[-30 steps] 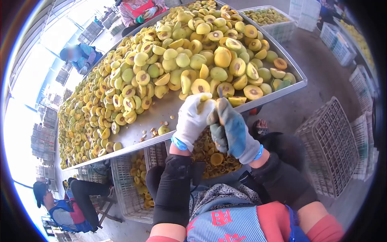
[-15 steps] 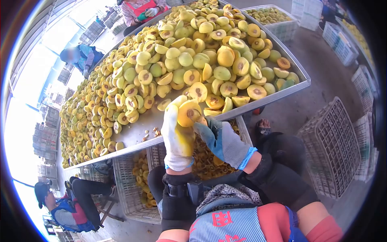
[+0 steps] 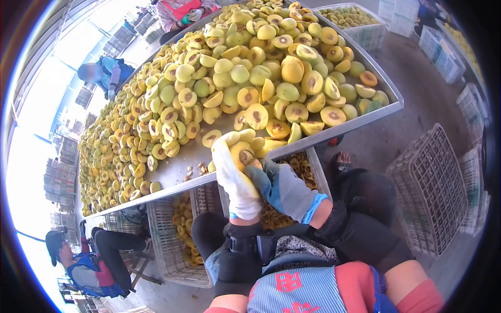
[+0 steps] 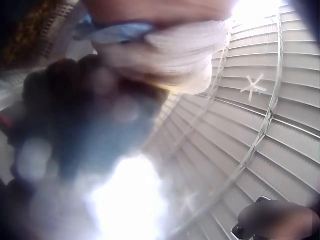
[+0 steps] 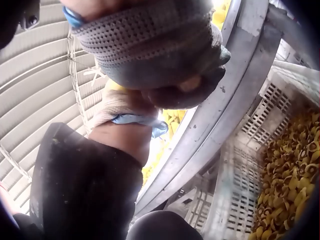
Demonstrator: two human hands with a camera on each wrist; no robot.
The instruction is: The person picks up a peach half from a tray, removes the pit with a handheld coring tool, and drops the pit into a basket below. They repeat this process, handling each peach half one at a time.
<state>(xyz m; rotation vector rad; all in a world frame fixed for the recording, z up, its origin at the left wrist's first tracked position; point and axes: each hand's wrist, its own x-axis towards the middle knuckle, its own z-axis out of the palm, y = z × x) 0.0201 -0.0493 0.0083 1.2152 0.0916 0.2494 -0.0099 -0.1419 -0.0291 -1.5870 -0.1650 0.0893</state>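
Note:
Halved yellow fruit (image 3: pixel 240 73) lies heaped on a metal-rimmed table (image 3: pixel 360 119). At its near edge my left hand (image 3: pixel 235 177), in a white glove stained yellow, holds a cut fruit half (image 3: pixel 242 155), brown centre up. My right hand (image 3: pixel 288 189), in a grey and blue glove, meets the left at that fruit, its fingers curled; whatever tool it may grip is hidden. In the right wrist view the gloved right hand (image 5: pixel 160 55) is curled with a small brownish piece (image 5: pixel 190 83) showing at its fingers. The left wrist view is blurred, showing the white glove (image 4: pixel 170 55).
Below the table edge stand crates of fruit pieces (image 5: pixel 290 175), one with a pale lattice wall (image 3: pixel 162 235). A large empty-looking crate (image 3: pixel 429 190) stands on the floor at right. People sit at left (image 3: pixel 86 271) and beyond the table (image 3: pixel 99 73). Small bits (image 3: pixel 195 169) lie on the tabletop.
Both hands have come back from over the fruit at the table's edge toward the body. Since half a second ago, the left fingers have closed further around the fruit half and the right hand has moved slightly lower.

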